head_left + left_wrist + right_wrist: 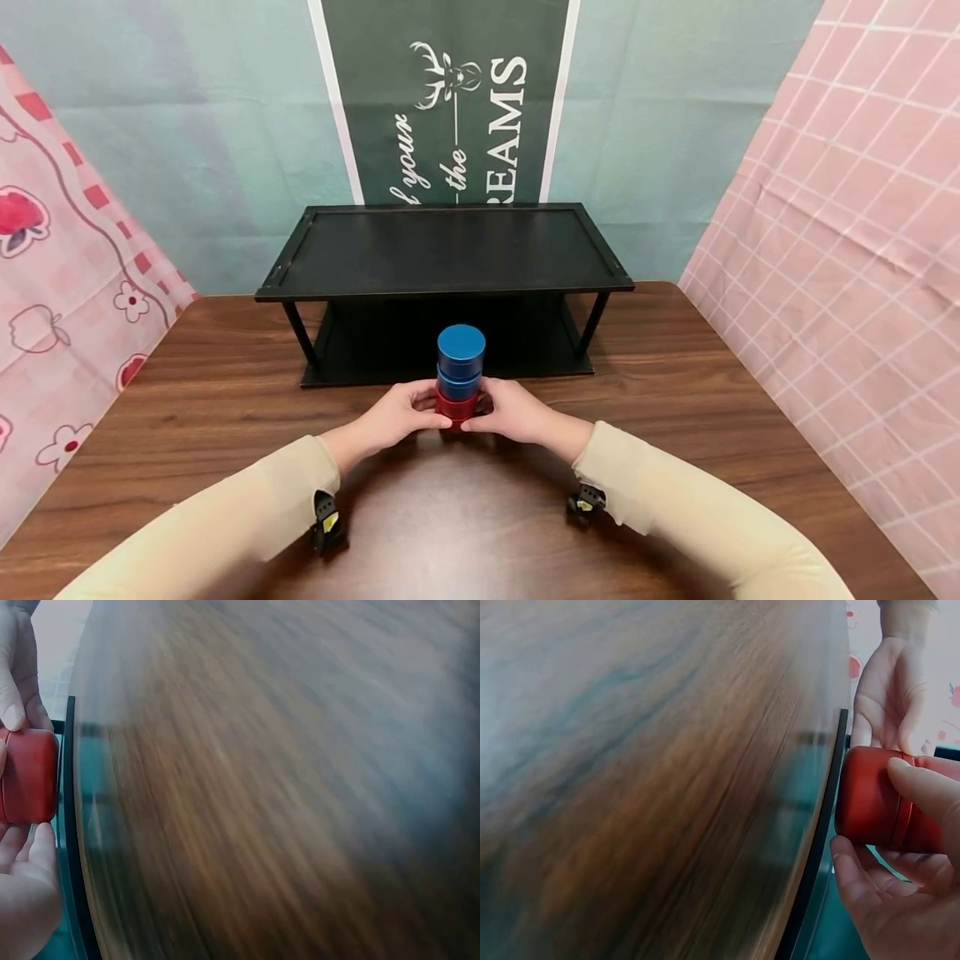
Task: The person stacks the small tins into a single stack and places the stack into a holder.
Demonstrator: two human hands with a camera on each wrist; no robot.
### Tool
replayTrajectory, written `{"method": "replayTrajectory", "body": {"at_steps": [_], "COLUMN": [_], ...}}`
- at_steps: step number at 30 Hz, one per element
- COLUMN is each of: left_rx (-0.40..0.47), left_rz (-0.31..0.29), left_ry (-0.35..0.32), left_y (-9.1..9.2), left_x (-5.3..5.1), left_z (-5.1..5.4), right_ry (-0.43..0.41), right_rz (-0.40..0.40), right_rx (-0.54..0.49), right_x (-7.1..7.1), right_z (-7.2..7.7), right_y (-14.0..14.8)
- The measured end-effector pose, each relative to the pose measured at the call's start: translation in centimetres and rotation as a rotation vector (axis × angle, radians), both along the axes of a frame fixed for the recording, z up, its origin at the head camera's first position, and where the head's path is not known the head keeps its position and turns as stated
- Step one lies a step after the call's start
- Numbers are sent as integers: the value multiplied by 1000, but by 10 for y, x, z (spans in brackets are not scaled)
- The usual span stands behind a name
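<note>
A blue round canister (461, 353) with a flat lid stands upright on top of a red one (455, 405), forming a small tower in front of the black rack. From the left, my left hand (402, 413) grips the red canister, thumb at its near side and fingers round its side. My right hand (516, 410) holds the same canister from the right, the two thumbs almost meeting. In the right wrist view the red canister (871, 796) is smooth with a seam around it. Whether its base touches the table cannot be told.
A low black two-level rack (450, 250) stands behind the canisters on the brown wooden table (187, 417). Cloth hangs round the workspace: a printed blue-green backdrop (675, 125), pink patterned cloth (67, 292) on the left and pink checked cloth (847, 233) on the right.
</note>
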State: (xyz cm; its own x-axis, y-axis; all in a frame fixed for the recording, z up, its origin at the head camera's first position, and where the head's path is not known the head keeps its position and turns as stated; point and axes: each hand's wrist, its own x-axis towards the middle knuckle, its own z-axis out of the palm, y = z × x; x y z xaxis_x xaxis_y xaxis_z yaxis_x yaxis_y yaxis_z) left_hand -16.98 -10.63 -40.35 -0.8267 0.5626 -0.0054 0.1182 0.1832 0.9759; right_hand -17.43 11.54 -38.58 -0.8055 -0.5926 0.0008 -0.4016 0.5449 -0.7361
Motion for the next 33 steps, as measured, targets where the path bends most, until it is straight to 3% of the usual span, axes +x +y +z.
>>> {"method": "replayTrajectory", "body": {"at_steps": [9,13,25,33], "left_rx": [28,41,157,185], "left_rz": [-8,6,79,134], "left_ry": [-1,16,-27,-28], "left_y": [15,20,26,30], "left_x": [-1,-2,-3,-7], "left_z": [2,8,43,68], "right_ry": [12,38,15,49], "right_rz": [-35,-46,-88,-132], "right_rx": [-13,-40,-220,-257], "right_x": [6,7,4,-1], "right_z": [4,9,36,60], "right_y": [17,21,26,26]}}
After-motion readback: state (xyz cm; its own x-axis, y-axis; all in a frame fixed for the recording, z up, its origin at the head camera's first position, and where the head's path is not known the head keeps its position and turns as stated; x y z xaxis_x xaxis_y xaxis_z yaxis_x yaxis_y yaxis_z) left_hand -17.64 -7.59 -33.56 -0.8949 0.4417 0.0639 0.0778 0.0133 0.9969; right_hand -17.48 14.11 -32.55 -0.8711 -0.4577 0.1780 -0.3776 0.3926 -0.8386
